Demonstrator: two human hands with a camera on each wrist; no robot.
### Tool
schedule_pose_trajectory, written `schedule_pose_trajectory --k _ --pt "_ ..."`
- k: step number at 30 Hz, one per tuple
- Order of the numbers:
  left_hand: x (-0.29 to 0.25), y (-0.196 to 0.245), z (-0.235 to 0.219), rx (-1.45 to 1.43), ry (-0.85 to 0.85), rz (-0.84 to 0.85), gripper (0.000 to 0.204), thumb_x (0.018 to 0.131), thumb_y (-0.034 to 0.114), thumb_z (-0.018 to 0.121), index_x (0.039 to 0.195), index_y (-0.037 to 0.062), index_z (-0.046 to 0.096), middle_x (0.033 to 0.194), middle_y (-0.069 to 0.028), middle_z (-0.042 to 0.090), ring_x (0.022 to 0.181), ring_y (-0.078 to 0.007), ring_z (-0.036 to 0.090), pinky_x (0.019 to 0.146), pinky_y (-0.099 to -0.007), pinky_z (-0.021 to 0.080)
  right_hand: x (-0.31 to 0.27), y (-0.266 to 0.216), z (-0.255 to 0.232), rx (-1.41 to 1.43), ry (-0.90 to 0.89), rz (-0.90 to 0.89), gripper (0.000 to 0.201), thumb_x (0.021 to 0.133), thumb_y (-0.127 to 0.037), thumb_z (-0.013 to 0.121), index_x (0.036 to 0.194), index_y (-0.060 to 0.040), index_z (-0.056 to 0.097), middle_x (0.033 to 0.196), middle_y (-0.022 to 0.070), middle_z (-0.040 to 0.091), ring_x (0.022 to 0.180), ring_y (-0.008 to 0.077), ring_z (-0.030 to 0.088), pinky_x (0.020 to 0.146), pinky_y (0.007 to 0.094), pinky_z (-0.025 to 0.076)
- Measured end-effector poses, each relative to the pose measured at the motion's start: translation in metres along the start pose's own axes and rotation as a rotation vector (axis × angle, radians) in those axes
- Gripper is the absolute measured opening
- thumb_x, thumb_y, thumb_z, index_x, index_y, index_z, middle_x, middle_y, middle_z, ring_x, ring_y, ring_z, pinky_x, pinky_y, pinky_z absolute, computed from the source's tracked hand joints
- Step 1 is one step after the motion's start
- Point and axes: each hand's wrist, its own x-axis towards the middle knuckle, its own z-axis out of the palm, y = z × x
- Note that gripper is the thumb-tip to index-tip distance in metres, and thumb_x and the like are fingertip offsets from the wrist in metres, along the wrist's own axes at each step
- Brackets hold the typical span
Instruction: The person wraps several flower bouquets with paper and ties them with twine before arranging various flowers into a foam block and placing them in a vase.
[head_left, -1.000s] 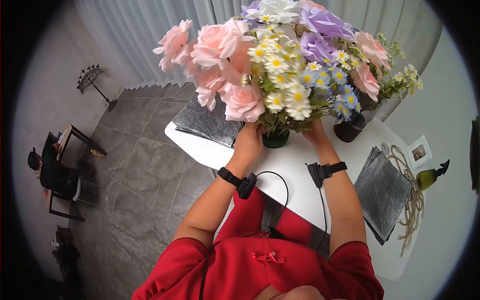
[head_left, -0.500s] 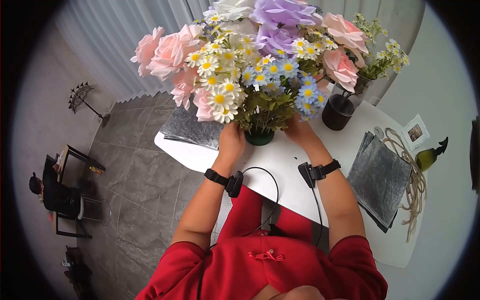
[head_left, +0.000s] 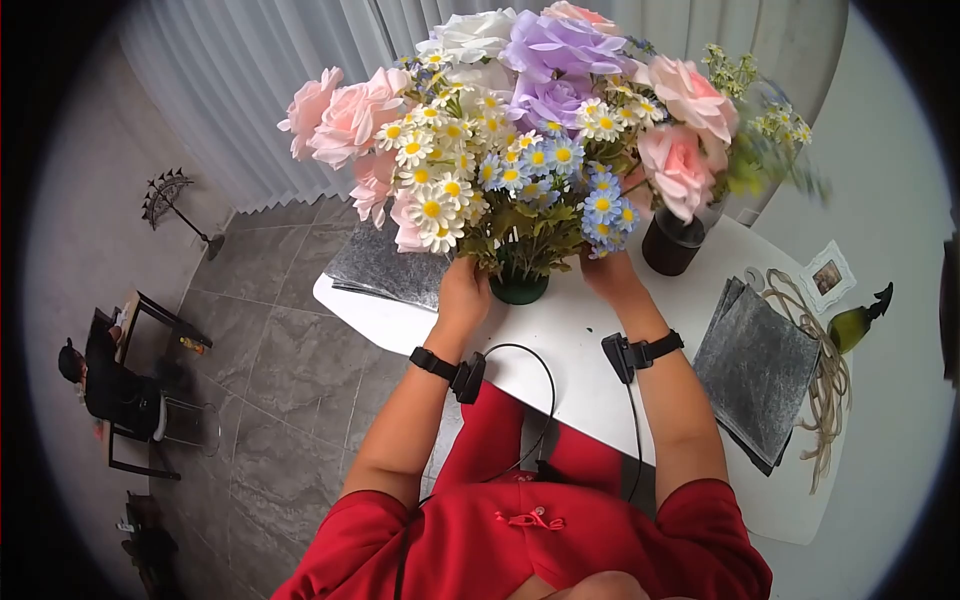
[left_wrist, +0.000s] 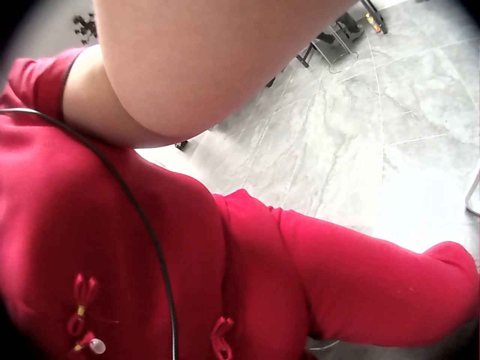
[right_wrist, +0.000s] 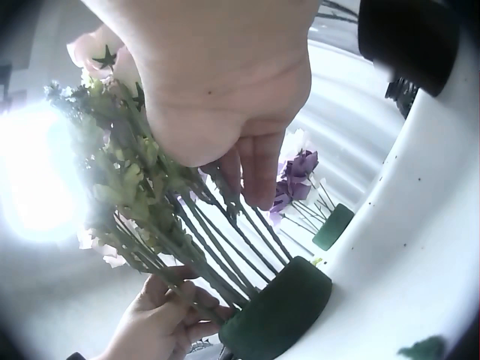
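A full bouquet of pink, white and lilac roses, white daisies and blue flowers stands in a round dark green foam base on the white table. My left hand is low at the bouquet's left side. In the right wrist view, the fingers of that left hand curl around stems just above the foam. My right hand is on the other side, under the blue flowers. From the right wrist, this right hand reaches down with fairly straight fingers against the stems; its thumb is hidden.
A dark vase stands right of the bouquet. Dark grey sheets, rope, a framed picture and a green spray bottle lie or stand at right. More sheets lie at left. Another person sits across the room.
The bouquet has turned: daisies shifted left, blue flowers came to the front, and fewer pink roses show at left. Both hands stay at its base. A blurred sprig now shows at far right.
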Motion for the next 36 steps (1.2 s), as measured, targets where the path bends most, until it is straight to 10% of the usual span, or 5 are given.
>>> schedule_pose_trajectory --k 8,10,14,26,36 --pt "0.002 -0.010 0.004 0.037 0.004 0.029 0.034 0.089 -0.010 0.043 0.120 0.0024 0.052 0.100 -0.0138 0.066 0.086 -0.0236 0.070 0.074 -0.0336 0.054 0.005 0.024 -0.002 0.059 0.147 -0.195 0.027 0.086 0.004 0.050 0.113 0.0008 0.056 0.105 0.0142 0.062 0.094 0.0273 0.061 0.084 0.0346 0.048" --pt "0.002 -0.003 0.002 -0.103 0.064 -0.004 0.017 0.083 0.002 0.053 0.100 -0.0004 0.055 0.090 -0.0253 0.060 0.084 -0.0464 0.057 0.072 -0.0504 0.046 0.006 0.023 -0.006 0.163 0.157 -0.188 0.014 0.092 -0.003 0.047 0.098 0.0010 0.059 0.086 0.0110 0.063 0.072 0.0199 0.061 0.067 0.0328 0.051" --pt "0.009 0.010 -0.006 -0.138 0.033 -0.009 0.021 0.084 0.000 0.053 0.105 0.0016 0.055 0.092 -0.0229 0.062 0.086 -0.0454 0.058 0.072 -0.0485 0.047 0.003 0.005 -0.013 0.202 -0.100 -0.037 0.013 0.089 -0.001 0.048 0.094 -0.0017 0.060 0.084 0.0070 0.062 0.074 0.0147 0.059 0.068 0.0284 0.048" --pt "0.007 0.023 -0.009 -0.157 0.064 -0.007 0.028 0.081 -0.005 0.049 0.107 0.0014 0.054 0.095 -0.0217 0.065 0.087 -0.0425 0.062 0.076 -0.0446 0.049 -0.001 0.002 -0.007 -0.085 -0.409 0.164 0.021 0.093 -0.020 0.052 0.101 -0.0049 0.063 0.091 0.0124 0.068 0.088 0.0318 0.065 0.077 0.0405 0.049" --pt "-0.008 0.014 0.003 -0.637 0.161 -0.148 0.026 0.090 0.004 0.057 0.114 -0.0032 0.050 0.108 -0.0141 0.058 0.098 -0.0203 0.062 0.083 -0.0307 0.050 0.001 0.028 0.010 0.084 -0.386 0.223 0.024 0.090 -0.019 0.054 0.104 -0.0008 0.061 0.088 0.0168 0.068 0.083 0.0332 0.065 0.074 0.0424 0.049"
